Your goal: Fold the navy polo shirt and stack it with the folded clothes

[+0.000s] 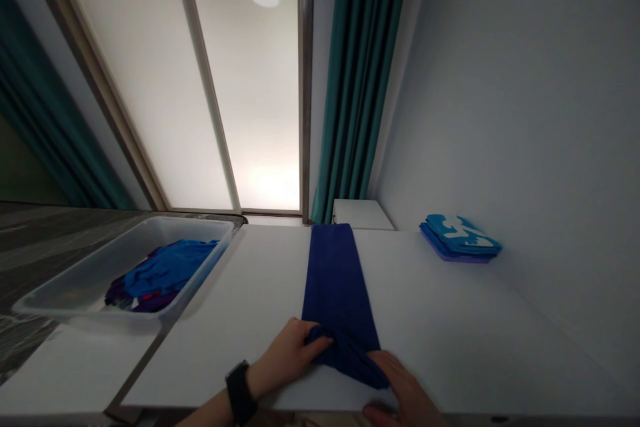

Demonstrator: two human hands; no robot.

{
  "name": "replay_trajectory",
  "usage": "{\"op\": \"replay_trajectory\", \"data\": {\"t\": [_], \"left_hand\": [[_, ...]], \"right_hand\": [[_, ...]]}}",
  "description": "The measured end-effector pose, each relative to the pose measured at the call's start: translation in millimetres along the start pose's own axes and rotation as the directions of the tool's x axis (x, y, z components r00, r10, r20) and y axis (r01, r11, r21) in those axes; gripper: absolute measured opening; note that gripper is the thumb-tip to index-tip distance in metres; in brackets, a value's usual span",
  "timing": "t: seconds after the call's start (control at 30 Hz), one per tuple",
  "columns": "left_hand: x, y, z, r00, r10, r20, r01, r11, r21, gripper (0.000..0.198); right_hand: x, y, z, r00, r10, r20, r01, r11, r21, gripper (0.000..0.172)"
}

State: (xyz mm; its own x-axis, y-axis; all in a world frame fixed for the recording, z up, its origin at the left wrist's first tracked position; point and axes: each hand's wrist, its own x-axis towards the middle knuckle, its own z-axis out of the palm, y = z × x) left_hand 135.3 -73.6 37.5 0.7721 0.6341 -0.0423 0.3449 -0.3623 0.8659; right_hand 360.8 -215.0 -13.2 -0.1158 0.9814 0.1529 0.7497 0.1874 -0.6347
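A dark blue cloth, folded into a long strip, lies on the white table, running from the far edge toward me. Its near end is bunched and turned up over the strip. My left hand, with a black watch on its wrist, grips the left side of this bunched end, thumb on top. At the right corner of the same end, my right hand touches the cloth with extended fingers, its thumb apart and lower. Part of the right hand is cut off by the bottom of the view.
On the left, a clear plastic bin holds crumpled blue and purple cloths. A stack of folded blue cloths with a white print sits at the right by the wall. Beyond the white table stand a white cabinet and teal curtains.
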Motion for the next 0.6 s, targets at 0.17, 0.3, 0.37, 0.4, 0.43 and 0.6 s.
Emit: {"op": "replay_trajectory", "data": {"t": [0.17,0.3,0.37,0.4,0.43,0.6], "left_hand": [[9,-8,7.0,0.996,-0.084,-0.042,0.077,0.985,-0.157,0.048],[4,-12,7.3,0.991,-0.13,-0.038,0.115,0.956,-0.268,0.053],[0,-12,6.9,0.986,-0.163,-0.017,0.149,0.936,-0.318,0.055],[-3,-11,6.9,0.984,-0.179,-0.004,0.167,0.924,-0.343,0.056],[-5,-10,6.9,0.981,-0.194,0.008,0.183,0.91,-0.372,0.057],[-9,1,4.7,0.969,-0.246,0.034,0.223,0.805,-0.55,0.055]], "right_hand": [[4,10,11,0.964,0.204,-0.17,-0.195,0.978,0.07,0.038],[4,17,13,0.98,0.169,-0.105,-0.17,0.985,-0.001,0.062],[5,13,11,0.994,0.101,-0.051,-0.101,0.995,0.003,0.059],[6,9,9,0.995,0.09,-0.048,-0.089,0.996,0.025,0.052],[7,4,8,0.994,0.096,-0.052,-0.093,0.994,0.059,0.046],[19,-21,1,0.969,0.239,-0.06,-0.216,0.941,0.262,0.046]]}}
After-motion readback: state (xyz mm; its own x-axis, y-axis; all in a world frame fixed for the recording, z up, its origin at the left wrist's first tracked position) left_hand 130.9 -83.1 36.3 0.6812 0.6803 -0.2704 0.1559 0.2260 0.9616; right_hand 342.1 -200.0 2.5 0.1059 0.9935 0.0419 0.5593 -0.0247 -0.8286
